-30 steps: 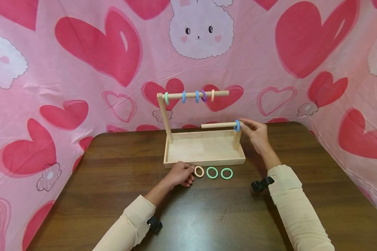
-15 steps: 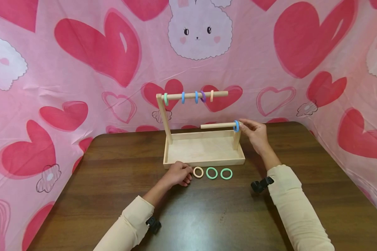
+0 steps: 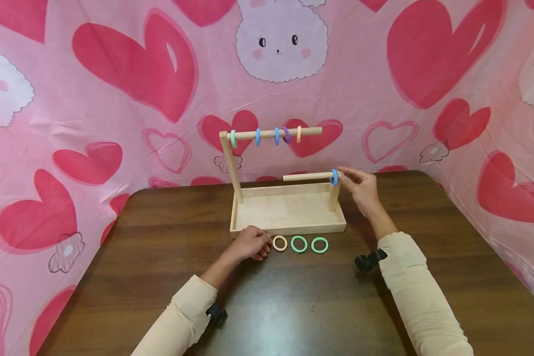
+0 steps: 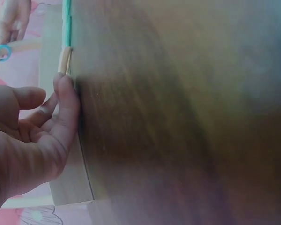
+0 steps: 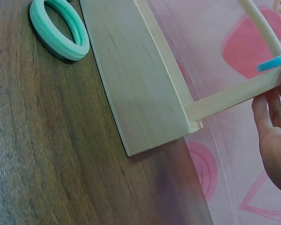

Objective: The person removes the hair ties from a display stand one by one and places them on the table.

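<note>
My left hand (image 3: 251,243) rests on the table beside a peach hair tie (image 3: 280,243). In the left wrist view one fingertip touches that hair tie (image 4: 64,61), and the thumb stays apart. My right hand (image 3: 361,190) holds the top of the short right post (image 5: 239,93) of a wooden stand. A blue hair tie (image 3: 333,177) hangs on the lower rod (image 3: 307,176), close against that post; the thumb is hidden in the right wrist view. Two green hair ties (image 3: 299,244) lie in line with the peach one.
The stand's tray base (image 3: 289,230) sits behind the loose hair ties. Its tall left post (image 3: 231,168) carries an upper rod (image 3: 311,131) with several green, blue, purple and peach hair ties. A pink heart-print cloth (image 3: 365,64) hangs behind the brown table (image 3: 160,217).
My left fingers have eased slightly left from the peach hair tie, which lies flat. My right hand and the blue hair tie stay at the right post. The head view shifts slightly.
</note>
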A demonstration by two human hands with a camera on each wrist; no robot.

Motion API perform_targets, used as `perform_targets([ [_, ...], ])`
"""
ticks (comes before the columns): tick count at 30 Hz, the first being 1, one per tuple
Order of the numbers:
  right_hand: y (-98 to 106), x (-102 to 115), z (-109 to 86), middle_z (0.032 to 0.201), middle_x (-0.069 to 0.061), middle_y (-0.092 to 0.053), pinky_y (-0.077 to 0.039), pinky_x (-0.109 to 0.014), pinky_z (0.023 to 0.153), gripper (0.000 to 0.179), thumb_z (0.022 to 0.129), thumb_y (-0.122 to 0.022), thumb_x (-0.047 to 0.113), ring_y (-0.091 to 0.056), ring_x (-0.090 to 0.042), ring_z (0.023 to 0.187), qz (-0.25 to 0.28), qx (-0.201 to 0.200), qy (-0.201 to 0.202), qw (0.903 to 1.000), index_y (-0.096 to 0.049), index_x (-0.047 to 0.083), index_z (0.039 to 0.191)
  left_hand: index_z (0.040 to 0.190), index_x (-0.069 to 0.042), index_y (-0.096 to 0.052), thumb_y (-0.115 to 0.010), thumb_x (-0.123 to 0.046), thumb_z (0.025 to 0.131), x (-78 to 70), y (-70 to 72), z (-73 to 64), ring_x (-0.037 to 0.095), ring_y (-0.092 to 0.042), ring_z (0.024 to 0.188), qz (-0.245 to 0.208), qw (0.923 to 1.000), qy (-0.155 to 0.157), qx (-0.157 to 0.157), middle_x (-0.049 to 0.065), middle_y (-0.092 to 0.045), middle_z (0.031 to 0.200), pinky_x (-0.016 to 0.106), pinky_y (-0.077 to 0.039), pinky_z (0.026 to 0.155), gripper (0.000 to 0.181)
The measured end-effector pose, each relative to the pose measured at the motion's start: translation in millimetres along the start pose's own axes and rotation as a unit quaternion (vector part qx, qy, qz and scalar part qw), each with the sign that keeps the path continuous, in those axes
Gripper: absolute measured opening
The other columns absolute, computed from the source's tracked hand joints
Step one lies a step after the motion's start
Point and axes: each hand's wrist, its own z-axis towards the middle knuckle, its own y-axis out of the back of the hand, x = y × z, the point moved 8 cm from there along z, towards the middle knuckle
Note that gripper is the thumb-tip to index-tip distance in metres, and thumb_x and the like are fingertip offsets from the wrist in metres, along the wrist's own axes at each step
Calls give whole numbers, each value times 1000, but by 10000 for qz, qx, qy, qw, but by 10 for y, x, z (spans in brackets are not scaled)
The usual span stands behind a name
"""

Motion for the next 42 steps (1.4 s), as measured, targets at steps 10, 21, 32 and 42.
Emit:
perform_targets([
  [10,-8,9,0,88,19,-76,-57,-12,73,33,94,-66,-5,-68,7,82,37,1,25,10000,-80,25,97,85,5,-72,-52,-10,97,-138,60,-14,9,-54,52,472,9986,-237,-11,1,-59,62,23,-53,49,28],
  [21,-19,12,13,89,19,-77,-58,-14,74,24,93,-67,-5,-68,6,82,83,72,94,9999,-80,12,105,85,7,-69,-52,-17,103,-367,107,18,8,-52,51,420,9961,-700,-325,-1,-57,61,21,-51,48,35],
  [32,-4,-13,-16,89,20,-76,-57,-11,72,26,94,-66,-4,-67,7,81,69,27,59,10000,-81,15,103,96,10,-68,-52,-15,105,-600,-34,57,8,-51,50,-288,9915,-1209,-390,-1,-54,64,20,-45,49,31],
  [42,-11,4,-5,89,19,-77,-57,-12,74,24,94,-66,-5,-68,6,82,127,30,81,9999,-80,10,105,103,10,-68,-59,-12,102,-841,-167,98,7,-56,60,-792,9751,-2038,-371,10,-64,74,19,-52,61,24],
])
